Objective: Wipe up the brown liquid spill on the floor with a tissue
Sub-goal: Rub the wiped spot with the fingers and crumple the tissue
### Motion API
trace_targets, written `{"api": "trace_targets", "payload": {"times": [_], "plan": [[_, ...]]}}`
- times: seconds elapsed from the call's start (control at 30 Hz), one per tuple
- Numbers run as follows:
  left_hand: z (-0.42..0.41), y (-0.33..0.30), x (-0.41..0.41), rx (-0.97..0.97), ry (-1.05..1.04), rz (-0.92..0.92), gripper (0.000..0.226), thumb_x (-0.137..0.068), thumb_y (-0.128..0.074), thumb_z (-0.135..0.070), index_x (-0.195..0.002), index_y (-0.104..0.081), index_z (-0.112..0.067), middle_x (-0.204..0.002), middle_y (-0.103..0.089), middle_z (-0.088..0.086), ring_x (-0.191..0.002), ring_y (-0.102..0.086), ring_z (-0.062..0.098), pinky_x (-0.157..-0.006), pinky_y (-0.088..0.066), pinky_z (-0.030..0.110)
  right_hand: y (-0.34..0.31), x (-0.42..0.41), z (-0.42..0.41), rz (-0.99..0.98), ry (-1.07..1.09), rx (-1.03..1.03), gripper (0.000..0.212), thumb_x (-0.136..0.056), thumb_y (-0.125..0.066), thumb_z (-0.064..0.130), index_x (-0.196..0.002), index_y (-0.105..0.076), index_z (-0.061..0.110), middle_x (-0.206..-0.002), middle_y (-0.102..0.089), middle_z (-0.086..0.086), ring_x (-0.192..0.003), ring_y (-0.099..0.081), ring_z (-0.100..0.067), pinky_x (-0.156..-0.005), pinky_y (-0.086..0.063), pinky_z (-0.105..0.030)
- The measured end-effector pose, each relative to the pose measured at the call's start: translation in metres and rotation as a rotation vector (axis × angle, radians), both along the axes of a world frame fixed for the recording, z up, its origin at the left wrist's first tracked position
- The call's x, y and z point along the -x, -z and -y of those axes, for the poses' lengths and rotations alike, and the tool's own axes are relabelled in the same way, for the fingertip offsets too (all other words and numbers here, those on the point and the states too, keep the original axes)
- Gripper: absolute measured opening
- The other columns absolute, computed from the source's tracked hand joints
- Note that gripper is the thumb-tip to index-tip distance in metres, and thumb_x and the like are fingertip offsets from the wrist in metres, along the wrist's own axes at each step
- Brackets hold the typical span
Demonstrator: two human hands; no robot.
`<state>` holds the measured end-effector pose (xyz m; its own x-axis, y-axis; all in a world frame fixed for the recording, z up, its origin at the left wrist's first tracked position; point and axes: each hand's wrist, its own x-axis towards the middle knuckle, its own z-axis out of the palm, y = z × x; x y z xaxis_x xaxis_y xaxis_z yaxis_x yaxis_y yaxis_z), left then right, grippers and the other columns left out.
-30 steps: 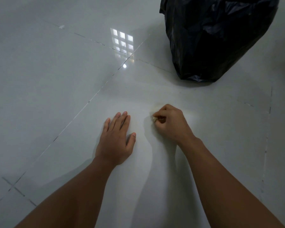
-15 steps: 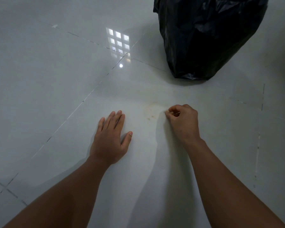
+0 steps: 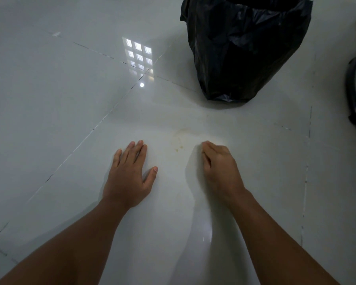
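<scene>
A faint brown spill (image 3: 179, 141), smeared with a few small specks, marks the glossy white tiled floor (image 3: 49, 99) between my two hands. My left hand (image 3: 127, 173) rests flat on the floor to the left of the stain, fingers straight and together. My right hand (image 3: 219, 167) is on the floor just right of the stain, with its fingers curled under and the knuckles up. The tissue is hidden under those curled fingers and does not show.
A bin lined with a black plastic bag (image 3: 245, 48) stands on the floor beyond the spill, to the back right. A dark looped strap (image 3: 355, 95) lies at the right edge. A bright window reflection (image 3: 139, 56) sits on the tiles at the back.
My right hand slid to the right off the stain, uncovering the brown smear, and turned knuckles-up. The left hand stayed flat in place.
</scene>
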<state>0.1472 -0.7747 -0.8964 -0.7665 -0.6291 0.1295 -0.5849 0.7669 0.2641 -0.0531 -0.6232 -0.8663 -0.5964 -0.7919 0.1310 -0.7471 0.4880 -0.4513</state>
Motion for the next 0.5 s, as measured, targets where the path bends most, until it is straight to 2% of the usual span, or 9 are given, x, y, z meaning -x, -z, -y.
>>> {"api": "trace_targets", "payload": {"times": [0.1,0.17,0.27,0.37,0.5], "plan": [[0.000,0.000,-0.001,0.001,-0.002,-0.005,0.070,-0.091,-0.037,-0.050,-0.145,-0.043,-0.006,-0.154,-0.042,0.011,-0.146,-0.033,0.028,-0.118,-0.024,0.052,0.007,-0.013,-0.001,-0.077,-0.093,-0.085,0.048,-0.098,-0.037,0.026,-0.138,-0.052,0.005,-0.144,-0.052,-0.011,-0.132,-0.049,-0.025,-0.113,-0.033,-0.036],[0.000,0.001,-0.001,0.002,-0.003,-0.006,0.070,-0.091,-0.037,-0.050,-0.145,-0.043,-0.006,-0.154,-0.041,0.011,-0.146,-0.033,0.028,-0.118,-0.025,0.053,0.006,-0.014,0.001,-0.108,-0.076,-0.215,0.059,-0.099,-0.023,0.040,-0.149,-0.035,0.011,-0.157,-0.034,-0.004,-0.145,-0.030,-0.017,-0.120,-0.017,-0.039],[0.000,0.001,0.000,-0.002,-0.002,-0.004,0.070,-0.091,-0.037,-0.049,-0.146,-0.042,-0.006,-0.155,-0.041,0.010,-0.146,-0.032,0.028,-0.119,-0.024,0.053,0.006,-0.006,0.009,-0.029,0.021,-0.366,0.069,-0.101,-0.018,0.050,-0.155,-0.006,0.009,-0.164,-0.005,-0.005,-0.151,-0.001,-0.017,-0.122,0.006,-0.044],[0.000,0.001,-0.001,-0.005,-0.002,-0.002,0.070,-0.091,-0.036,-0.049,-0.146,-0.041,-0.007,-0.155,-0.040,0.010,-0.147,-0.031,0.027,-0.119,-0.024,0.053,0.007,0.004,0.026,0.051,0.023,-0.372,0.074,-0.100,-0.018,0.052,-0.154,0.005,0.007,-0.164,0.007,-0.009,-0.151,0.010,-0.019,-0.120,0.011,-0.044],[0.000,0.000,-0.002,-0.012,-0.006,0.006,0.071,-0.091,-0.037,-0.051,-0.147,-0.041,-0.007,-0.155,-0.040,0.010,-0.147,-0.031,0.027,-0.119,-0.024,0.053,0.001,0.013,0.056,0.065,-0.139,-0.409,0.072,-0.101,-0.017,0.051,-0.155,0.003,0.008,-0.164,0.007,-0.008,-0.150,0.011,-0.017,-0.120,0.011,-0.044]]}}
